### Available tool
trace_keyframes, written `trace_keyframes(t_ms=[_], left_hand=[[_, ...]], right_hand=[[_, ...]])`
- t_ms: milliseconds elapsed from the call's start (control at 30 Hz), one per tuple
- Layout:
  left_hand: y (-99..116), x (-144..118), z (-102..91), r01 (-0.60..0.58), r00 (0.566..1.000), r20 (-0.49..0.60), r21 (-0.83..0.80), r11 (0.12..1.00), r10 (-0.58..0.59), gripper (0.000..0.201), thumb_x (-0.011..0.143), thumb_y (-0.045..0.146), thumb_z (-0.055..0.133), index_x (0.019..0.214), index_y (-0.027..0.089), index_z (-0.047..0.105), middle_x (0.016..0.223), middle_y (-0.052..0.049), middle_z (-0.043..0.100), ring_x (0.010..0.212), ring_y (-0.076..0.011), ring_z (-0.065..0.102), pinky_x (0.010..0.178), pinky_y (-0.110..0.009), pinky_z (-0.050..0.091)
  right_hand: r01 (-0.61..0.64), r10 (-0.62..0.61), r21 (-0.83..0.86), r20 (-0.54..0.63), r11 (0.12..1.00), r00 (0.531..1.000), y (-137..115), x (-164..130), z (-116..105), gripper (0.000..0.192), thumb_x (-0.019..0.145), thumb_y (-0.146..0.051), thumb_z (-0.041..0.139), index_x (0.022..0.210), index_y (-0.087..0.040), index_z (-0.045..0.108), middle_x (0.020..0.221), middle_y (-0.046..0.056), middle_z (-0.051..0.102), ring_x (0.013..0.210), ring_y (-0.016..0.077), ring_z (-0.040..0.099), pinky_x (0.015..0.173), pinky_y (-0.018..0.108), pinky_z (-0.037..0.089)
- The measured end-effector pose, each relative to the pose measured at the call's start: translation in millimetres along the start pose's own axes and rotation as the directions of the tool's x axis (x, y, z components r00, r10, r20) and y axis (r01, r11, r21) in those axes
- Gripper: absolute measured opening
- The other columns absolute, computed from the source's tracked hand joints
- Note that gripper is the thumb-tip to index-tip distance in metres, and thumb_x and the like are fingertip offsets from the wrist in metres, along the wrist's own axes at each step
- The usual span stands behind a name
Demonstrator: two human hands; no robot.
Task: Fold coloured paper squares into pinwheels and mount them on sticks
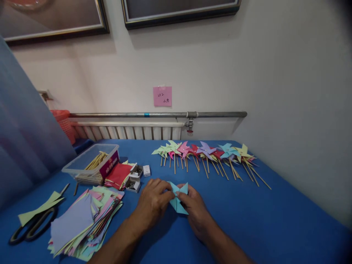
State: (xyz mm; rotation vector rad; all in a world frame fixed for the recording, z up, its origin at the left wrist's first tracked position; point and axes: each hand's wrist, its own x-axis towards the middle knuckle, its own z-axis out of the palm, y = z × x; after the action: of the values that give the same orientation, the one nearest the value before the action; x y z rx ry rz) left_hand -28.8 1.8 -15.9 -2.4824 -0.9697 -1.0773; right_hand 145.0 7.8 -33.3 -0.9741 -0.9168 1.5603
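Nearest the camera, both forearms come in from the near edge and meet over the middle of the blue worktop (275,227). The left hand (154,203) and the right hand (194,209) are closed together on one piece of light blue folded paper (177,200), which lies between them, just off or on the cloth; I cannot tell which. The left hand's fingertips pinch its left side and the right hand's thumb and fingers press its right side, so neither hand is nearer: the paper sits at the point where they touch. Its points spread up and down, one tip aimed toward the far wall, another toward the near edge.

To the near left lie black scissors (30,227) under a strip of green paper, and just right of them a loose stack of coloured paper squares (82,220). Farther on the left stand a clear plastic tub of wooden sticks (92,163), red sheets and small boxes of pins (134,178). Beyond the hands, well apart from them, a row of finished pinwheels (206,154) lies along the far side, sticks pointing near and to the right.
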Motion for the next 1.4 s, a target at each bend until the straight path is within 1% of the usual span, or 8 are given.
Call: trace_keyframes(t_ms=[433,633,700,767,867,933,1067,1400], left_hand=[[2,-1,0.6,-0.002,1.0,0.017,0.049,0.999,0.001,0.026,0.099,0.006,0.054,0.097,0.022,0.074,0.097,-0.005,0.075,0.083,-0.0203,0.059,0.074,-0.036,0.036],[8,1,-8.8,0.248,0.969,0.051,-0.16,0.955,-0.243,0.018,0.098,0.018,0.057,0.097,0.02,0.075,0.104,-0.009,0.075,0.093,-0.0228,0.065,0.084,-0.037,0.044],[7,4,-12.2,0.415,0.908,0.058,-0.269,0.869,-0.415,0.017,0.097,0.024,0.059,0.092,0.019,0.074,0.099,-0.008,0.075,0.093,-0.023,0.067,0.085,-0.037,0.045],[5,8,-13.9,0.609,0.782,0.112,-0.351,0.711,-0.614,0.019,0.093,0.031,0.063,0.082,0.019,0.072,0.085,-0.006,0.071,0.084,-0.0216,0.065,0.078,-0.034,0.045],[2,13,-12.6,0.804,0.524,0.333,-0.498,0.326,-0.784,0.029,0.082,0.045,0.071,0.07,0.019,0.066,0.065,-0.001,0.061,0.064,-0.0171,0.054,0.062,-0.03,0.037],[3,15,-10.1,0.815,0.415,0.515,-0.576,0.056,-0.75,0.035,0.074,0.052,0.076,0.069,0.018,0.066,0.06,0.0,0.059,0.057,-0.0144,0.048,0.057,-0.028,0.033],[12,18,-4.7,0.749,0.377,0.659,-0.63,-0.204,-0.651,0.035,0.059,0.045,0.086,0.068,0.017,0.066,0.06,-0.001,0.063,0.055,-0.0123,0.049,0.058,-0.026,0.035],[17,20,3.4,0.696,0.336,0.622,-0.67,-0.258,-0.708,0.026,0.05,0.032,0.084,0.058,0.017,0.064,0.057,-0.001,0.06,0.057,-0.0121,0.05,0.06,-0.027,0.038]], right_hand=[[0.043,-0.046,-0.083,-0.039,0.996,0.998,12,8,-7,0.039,0.065,-0.041,0.086,0.093,-0.022,0.066,0.073,-0.005,0.065,0.066,0.0167,0.057,0.065,0.029,0.044],[0.111,-0.131,-0.226,-0.077,0.968,0.988,6,15,-11,0.036,0.064,-0.041,0.081,0.091,-0.024,0.065,0.069,-0.005,0.064,0.062,0.0179,0.057,0.061,0.029,0.045],[0.138,-0.164,-0.271,-0.077,0.953,0.983,2,14,-10,0.035,0.065,-0.042,0.079,0.091,-0.024,0.064,0.067,-0.006,0.063,0.061,0.0177,0.056,0.059,0.029,0.045],[0.163,-0.196,-0.319,-0.074,0.933,0.978,-1,11,-8,0.034,0.067,-0.043,0.077,0.092,-0.025,0.064,0.066,-0.006,0.062,0.06,0.0176,0.055,0.058,0.029,0.045],[0.185,-0.216,-0.359,-0.049,0.915,0.975,-3,6,-4,0.034,0.07,-0.044,0.075,0.095,-0.025,0.064,0.068,-0.006,0.061,0.061,0.0176,0.055,0.057,0.028,0.045],[0.187,-0.208,-0.351,-0.025,0.918,0.978,-2,5,-3,0.035,0.071,-0.045,0.075,0.097,-0.025,0.063,0.068,-0.006,0.061,0.061,0.0174,0.055,0.057,0.028,0.046],[0.176,-0.196,-0.364,-0.019,0.915,0.98,2,8,-4,0.036,0.069,-0.043,0.077,0.097,-0.024,0.064,0.069,-0.005,0.063,0.061,0.0172,0.057,0.058,0.028,0.046],[0.117,-0.145,-0.382,-0.047,0.917,0.988,11,13,-6,0.038,0.066,-0.038,0.076,0.099,-0.022,0.065,0.07,-0.004,0.067,0.06,0.0173,0.06,0.056,0.029,0.047]])
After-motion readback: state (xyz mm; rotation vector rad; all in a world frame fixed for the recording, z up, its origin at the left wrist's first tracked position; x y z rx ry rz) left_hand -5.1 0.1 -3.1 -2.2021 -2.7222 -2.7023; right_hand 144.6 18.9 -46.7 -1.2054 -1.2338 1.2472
